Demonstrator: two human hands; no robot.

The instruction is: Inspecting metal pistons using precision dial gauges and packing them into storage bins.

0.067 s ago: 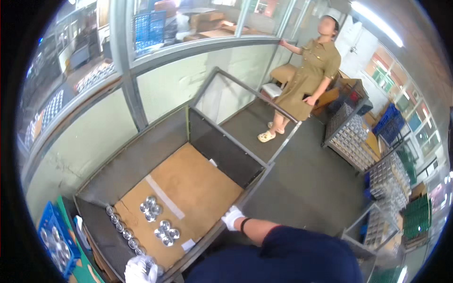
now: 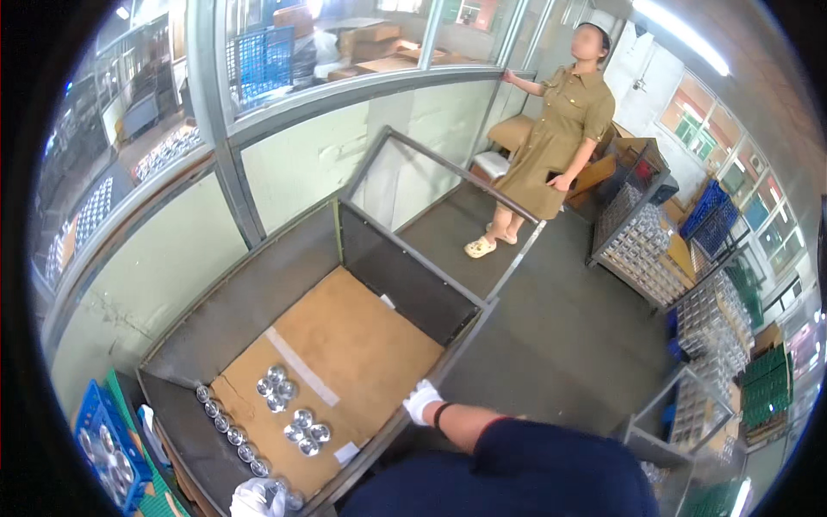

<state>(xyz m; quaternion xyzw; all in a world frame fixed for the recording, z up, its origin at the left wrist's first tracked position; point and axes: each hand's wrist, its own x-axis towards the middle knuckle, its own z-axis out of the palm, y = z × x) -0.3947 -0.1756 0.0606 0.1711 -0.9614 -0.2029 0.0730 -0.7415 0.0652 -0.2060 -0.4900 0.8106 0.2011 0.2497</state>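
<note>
White-gloved left hand, at the near left corner of the open grey metal cart: the glove overlaps the near end of a row of round, shiny silver metal cups, and whether its fingers stand apart or are clamped on a cup cannot be told. The row's long axis follows the cart's dark left end panel, leading from the glove away toward the far left corner; the cups themselves are round and show no clear long axis from above. White-gloved right hand, farther along the near metal rim, rests on it well apart from the row; its closure is likewise unclear. The left hand is thus the nearer to the row. Between the two hands, on the brown cardboard floor sheet, lie two compact clusters of similar silver cups, the nearer beside the near rim and the farther next to a pale strip; the nearer cluster also appears closer to the left hand. Beyond the cart stands a person in an olive-brown dress, one hand on the window frame.
</note>
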